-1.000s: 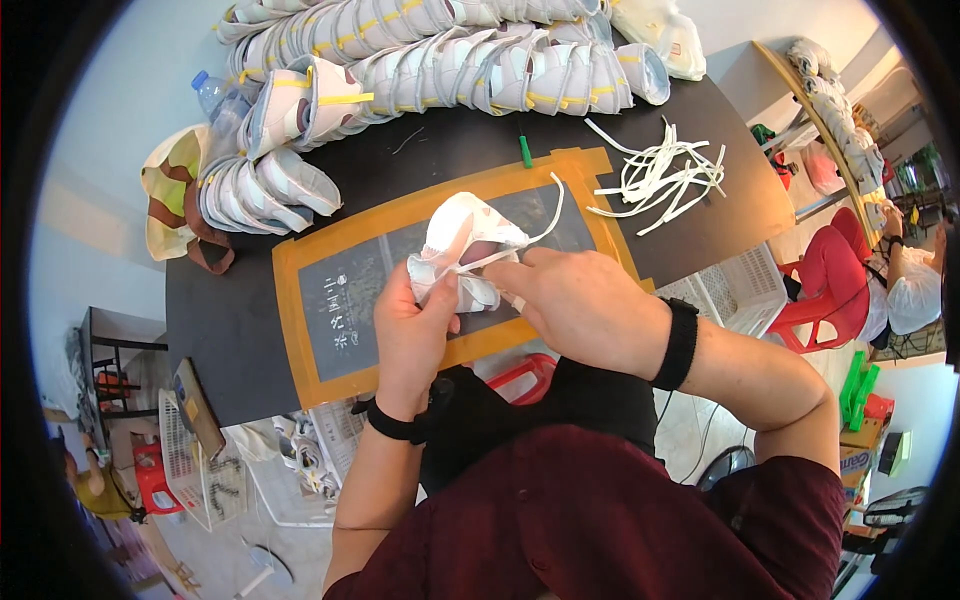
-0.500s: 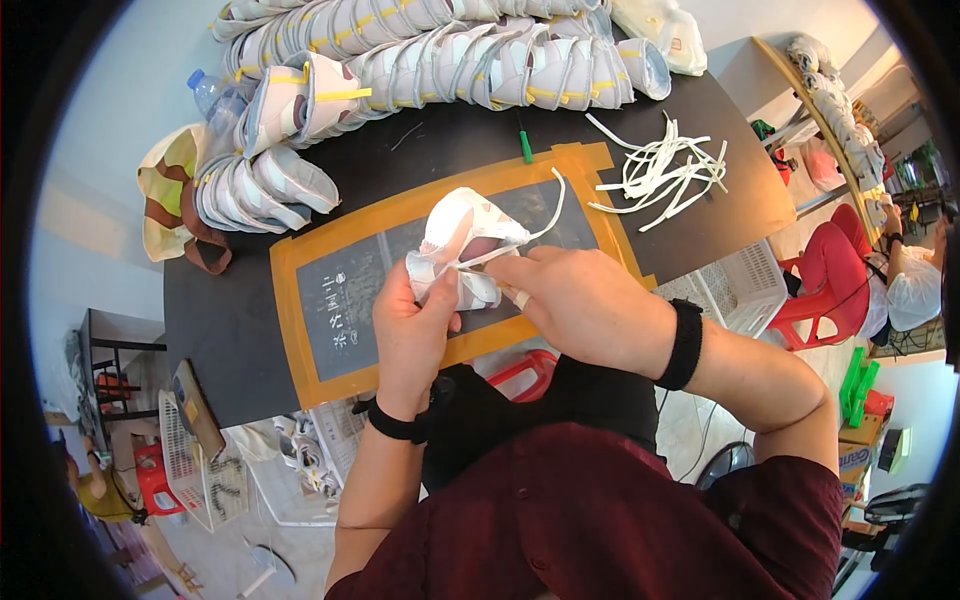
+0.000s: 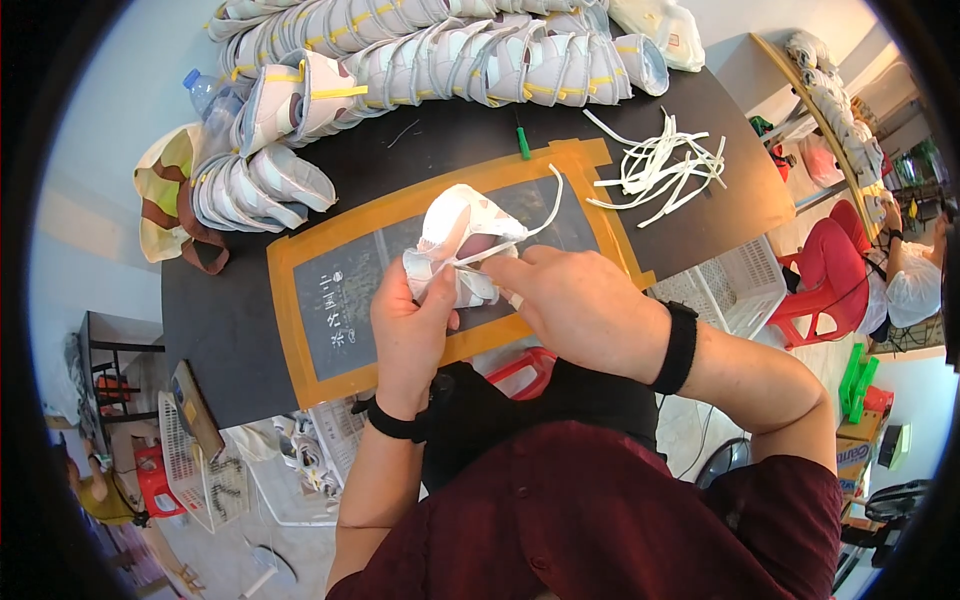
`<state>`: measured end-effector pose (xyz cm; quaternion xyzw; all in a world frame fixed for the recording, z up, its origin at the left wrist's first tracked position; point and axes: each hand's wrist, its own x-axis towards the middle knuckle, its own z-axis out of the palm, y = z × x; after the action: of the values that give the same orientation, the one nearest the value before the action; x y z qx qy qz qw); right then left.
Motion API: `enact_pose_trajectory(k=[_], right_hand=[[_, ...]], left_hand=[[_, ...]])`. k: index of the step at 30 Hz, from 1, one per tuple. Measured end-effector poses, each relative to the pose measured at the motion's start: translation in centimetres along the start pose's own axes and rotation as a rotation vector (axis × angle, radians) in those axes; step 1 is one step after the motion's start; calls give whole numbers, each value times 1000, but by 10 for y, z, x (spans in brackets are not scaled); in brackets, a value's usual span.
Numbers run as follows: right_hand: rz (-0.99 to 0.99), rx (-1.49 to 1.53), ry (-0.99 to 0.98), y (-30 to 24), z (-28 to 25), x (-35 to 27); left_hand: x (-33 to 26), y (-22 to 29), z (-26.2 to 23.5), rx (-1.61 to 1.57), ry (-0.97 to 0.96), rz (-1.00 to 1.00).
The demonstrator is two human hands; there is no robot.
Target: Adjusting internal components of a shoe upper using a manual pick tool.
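Observation:
My left hand (image 3: 412,325) is closed around a white and pale grey shoe upper (image 3: 445,215), its thumb pressing near the lacing opening. A white lace (image 3: 550,215) runs across the upper, and its loose end curves up to the right. My right hand (image 3: 575,300) is closed at the right side of the upper, fingertips bent in against it beside the lace. What those fingertips pinch is hidden behind the hand. Under the upper lies a dark mat (image 3: 375,285) edged with brown tape, on the black table (image 3: 215,330).
Long rows of nested shoe uppers (image 3: 420,70) line the table's far side. A pile of white laces (image 3: 660,165) lies at right, near a green-handled tool (image 3: 523,142). A cloth bag (image 3: 165,190) and bottle (image 3: 205,95) stand at left. Another person (image 3: 910,265) sits far right.
My hands and the shoe upper keep nearly the same place. The right hand has shifted slightly left. The view has moved a touch.

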<state>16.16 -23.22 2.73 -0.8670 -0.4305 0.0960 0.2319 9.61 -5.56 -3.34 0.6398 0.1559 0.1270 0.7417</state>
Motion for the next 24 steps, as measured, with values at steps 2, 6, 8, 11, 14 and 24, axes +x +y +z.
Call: enact_pose_trajectory(k=[2,6,8,11,14,24], right_hand=[[-3,-27,-1,0,0,0],[-83,-106,-15,-5,-5,5],[-116,-183,-42,-7,-5,8],[-78,-256,-199,-19,-10,18],[-37,-340,-290,-31,-7,24],[-59,-181,-353,-11,-16,50]], left_hand=[[0,-1,2,16,5,5],[0,-3,-1,52,10,18],[0,-4,-2,63,-2,29],[-1,-4,-3,16,-21,-34],[2,-8,-7,22,-24,2],[3,-8,-6,122,-24,-44]])
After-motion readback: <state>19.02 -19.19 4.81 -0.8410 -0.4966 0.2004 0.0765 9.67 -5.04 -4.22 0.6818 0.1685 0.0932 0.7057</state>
